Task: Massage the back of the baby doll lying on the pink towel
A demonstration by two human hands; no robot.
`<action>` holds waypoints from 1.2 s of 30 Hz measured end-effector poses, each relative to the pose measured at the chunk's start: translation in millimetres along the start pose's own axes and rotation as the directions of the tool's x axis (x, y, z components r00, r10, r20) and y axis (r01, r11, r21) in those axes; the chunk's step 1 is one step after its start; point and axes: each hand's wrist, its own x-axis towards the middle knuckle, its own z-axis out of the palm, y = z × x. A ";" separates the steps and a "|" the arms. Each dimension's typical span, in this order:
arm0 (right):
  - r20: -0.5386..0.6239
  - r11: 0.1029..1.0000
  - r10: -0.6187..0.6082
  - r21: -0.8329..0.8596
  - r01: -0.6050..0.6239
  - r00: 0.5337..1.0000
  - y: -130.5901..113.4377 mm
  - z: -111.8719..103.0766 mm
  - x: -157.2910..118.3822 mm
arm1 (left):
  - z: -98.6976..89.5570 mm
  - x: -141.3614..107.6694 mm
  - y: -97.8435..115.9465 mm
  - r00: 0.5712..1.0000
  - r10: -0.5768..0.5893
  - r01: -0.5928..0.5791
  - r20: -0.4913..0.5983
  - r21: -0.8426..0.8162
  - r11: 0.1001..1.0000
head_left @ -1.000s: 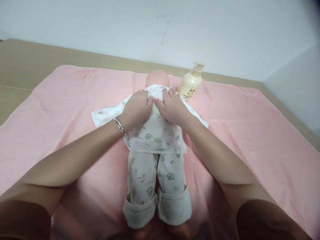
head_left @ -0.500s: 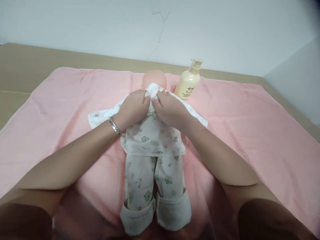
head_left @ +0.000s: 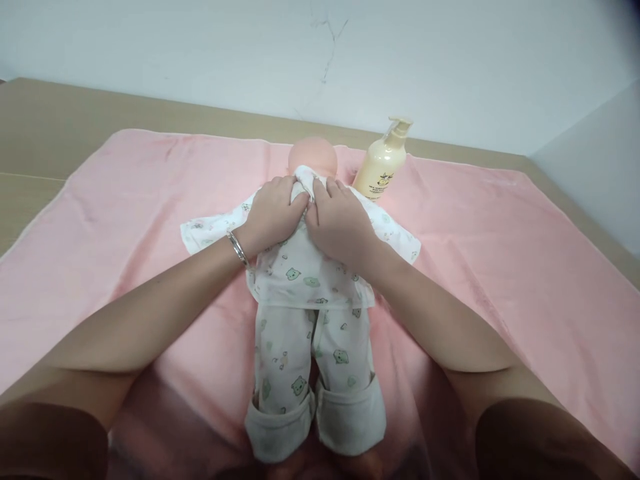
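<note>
A baby doll, its bald head [head_left: 314, 155] toward the wall, lies on a pink blanket in a white baby shirt [head_left: 310, 283] printed with green bears. Matching baby trousers [head_left: 285, 357] with turned-up cuffs cover its legs. My left hand [head_left: 274, 210], a silver bangle at its wrist, grips the shirt near the neck. Opposite it, my right hand [head_left: 340, 217] has its fingers curled on the same cloth. The two thumbs nearly meet at the middle of the collar, where the cloth bunches up. Both hands hide much of the doll's upper body.
A pale yellow pump bottle [head_left: 383, 160] stands on the blanket just right of the doll's head. The pink blanket [head_left: 500, 267] spreads over a wooden surface [head_left: 60, 127]. Behind it rises a white wall [head_left: 200, 60] with a crack.
The view has shifted slightly. Both hands stay at the shirt's neck; my thumbs have come closer together and my right fingers lie flatter on the cloth.
</note>
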 end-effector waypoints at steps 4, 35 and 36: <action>-0.038 0.994 0.000 0.110 0.004 0.999 9.5 8.9 7.5 | 5.5 -5.8 -0.7 0.999 -0.005 0.005 -0.038 -0.010 1.000; 0.002 0.973 0.053 0.223 -0.052 0.999 22.7 12.2 17.9 | 6.4 -13.2 3.4 0.999 0.026 -0.023 -0.042 0.067 0.997; 0.044 0.968 0.088 0.232 -0.096 0.995 25.0 11.1 20.7 | 5.9 -17.4 6.5 0.997 0.066 -0.062 -0.030 0.119 0.991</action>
